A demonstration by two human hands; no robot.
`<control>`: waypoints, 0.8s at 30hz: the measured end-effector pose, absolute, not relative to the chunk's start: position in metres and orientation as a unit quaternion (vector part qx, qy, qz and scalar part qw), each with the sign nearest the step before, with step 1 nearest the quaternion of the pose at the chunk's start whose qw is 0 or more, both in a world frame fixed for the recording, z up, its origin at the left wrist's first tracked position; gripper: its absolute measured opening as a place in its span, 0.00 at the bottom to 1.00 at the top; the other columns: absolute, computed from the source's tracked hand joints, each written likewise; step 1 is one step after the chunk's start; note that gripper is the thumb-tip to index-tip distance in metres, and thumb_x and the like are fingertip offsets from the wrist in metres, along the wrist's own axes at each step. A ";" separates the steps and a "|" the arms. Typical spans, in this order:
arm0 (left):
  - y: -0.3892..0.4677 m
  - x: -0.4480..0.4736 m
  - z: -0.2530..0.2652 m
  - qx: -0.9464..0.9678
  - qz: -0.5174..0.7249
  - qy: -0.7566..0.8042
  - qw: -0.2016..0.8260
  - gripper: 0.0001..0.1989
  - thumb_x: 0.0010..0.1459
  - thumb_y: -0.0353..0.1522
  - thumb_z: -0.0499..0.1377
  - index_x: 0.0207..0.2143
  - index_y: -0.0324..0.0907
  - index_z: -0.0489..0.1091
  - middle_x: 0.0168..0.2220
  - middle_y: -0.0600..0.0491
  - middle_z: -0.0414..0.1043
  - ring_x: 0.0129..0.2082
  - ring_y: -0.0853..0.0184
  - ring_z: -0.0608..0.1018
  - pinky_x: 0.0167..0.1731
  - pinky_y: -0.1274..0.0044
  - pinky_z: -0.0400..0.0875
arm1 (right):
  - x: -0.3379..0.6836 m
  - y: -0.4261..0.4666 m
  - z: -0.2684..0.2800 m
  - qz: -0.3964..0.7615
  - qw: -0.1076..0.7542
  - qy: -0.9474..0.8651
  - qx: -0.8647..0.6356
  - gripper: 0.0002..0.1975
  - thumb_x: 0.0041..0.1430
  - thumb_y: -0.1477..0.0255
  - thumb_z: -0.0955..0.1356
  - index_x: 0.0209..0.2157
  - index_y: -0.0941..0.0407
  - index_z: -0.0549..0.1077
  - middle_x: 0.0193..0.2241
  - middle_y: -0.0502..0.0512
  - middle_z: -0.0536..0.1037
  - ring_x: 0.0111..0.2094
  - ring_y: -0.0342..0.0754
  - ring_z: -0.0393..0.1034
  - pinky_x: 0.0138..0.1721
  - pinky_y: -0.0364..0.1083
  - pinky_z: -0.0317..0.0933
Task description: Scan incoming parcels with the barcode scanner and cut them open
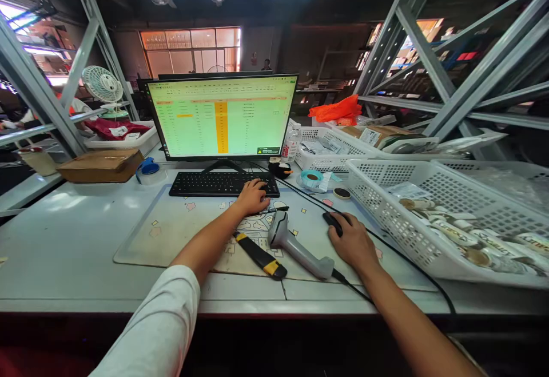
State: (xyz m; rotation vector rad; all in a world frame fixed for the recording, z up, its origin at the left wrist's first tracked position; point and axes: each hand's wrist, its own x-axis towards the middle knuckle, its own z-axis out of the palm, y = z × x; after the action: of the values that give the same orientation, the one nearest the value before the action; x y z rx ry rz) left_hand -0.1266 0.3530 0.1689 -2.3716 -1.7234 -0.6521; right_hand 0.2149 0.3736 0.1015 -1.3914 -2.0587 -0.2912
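Right grip [352, 241] is curled on the black mouse [333, 223], which sits on the mat [163, 239]. Left grip [254, 195] isn't clasping anything I can see: fingers laid loosely over the right end of the keyboard [206, 184]; can't tell if a key is down.

Step in hand looks like entry or navigation in the table-style sheet on the monitor [223, 122]. My read: next move calls for small finger work only, left on keys, right sliding or clicking with the mouse kept flat.

Relative to grip: mouse is under the right fingers, poking out front-left of the palm; keyboard is directly beneath the left fingers, in front of the monitor. Grey scanner [302, 253] lies between the two, touching neither. Utility knife [261, 256] lies left of the scanner, near the left forearm.
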 end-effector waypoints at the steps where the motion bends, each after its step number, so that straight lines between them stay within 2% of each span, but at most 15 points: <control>1: 0.356 -0.125 0.166 -0.788 -0.218 -0.572 0.070 0.16 0.66 0.38 0.59 0.28 0.38 0.76 0.66 0.44 0.68 0.70 0.48 0.59 0.69 0.55 0.54 | 0.215 0.374 0.101 -0.112 0.315 -0.780 -0.528 0.25 0.69 0.64 0.59 0.59 0.58 0.74 0.58 0.66 0.72 0.53 0.62 0.70 0.57 0.59 0.69; 7: 0.358 -0.127 0.158 -0.785 -0.224 -0.573 0.074 0.17 0.67 0.39 0.59 0.28 0.38 0.76 0.63 0.44 0.71 0.70 0.46 0.60 0.67 0.53 0.57 | 0.219 0.380 0.096 -0.117 0.326 -0.785 -0.514 0.25 0.69 0.63 0.59 0.59 0.58 0.75 0.58 0.66 0.72 0.54 0.62 0.71 0.57 0.60 0.69; 13: 0.355 -0.126 0.157 -0.784 -0.215 -0.576 0.082 0.17 0.67 0.40 0.58 0.31 0.39 0.77 0.66 0.46 0.68 0.70 0.50 0.61 0.67 0.57 0.59 | 0.226 0.395 0.087 -0.118 0.344 -0.800 -0.476 0.28 0.66 0.59 0.59 0.57 0.58 0.76 0.56 0.67 0.73 0.54 0.64 0.72 0.60 0.62 0.68; 24: 0.354 -0.126 0.158 -0.767 -0.219 -0.598 0.083 0.17 0.67 0.42 0.59 0.29 0.41 0.75 0.66 0.50 0.68 0.69 0.53 0.63 0.66 0.59 0.61 | 0.224 0.391 0.095 -0.087 0.327 -0.813 -0.474 0.31 0.66 0.56 0.58 0.57 0.58 0.78 0.56 0.66 0.74 0.55 0.64 0.73 0.56 0.63 0.71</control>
State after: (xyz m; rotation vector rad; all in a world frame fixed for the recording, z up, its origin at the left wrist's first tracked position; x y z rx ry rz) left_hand -0.1262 0.3544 0.1578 -2.2886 -1.7853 -0.6533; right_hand 0.2238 0.3911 0.0954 -1.2410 -2.1292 -0.2279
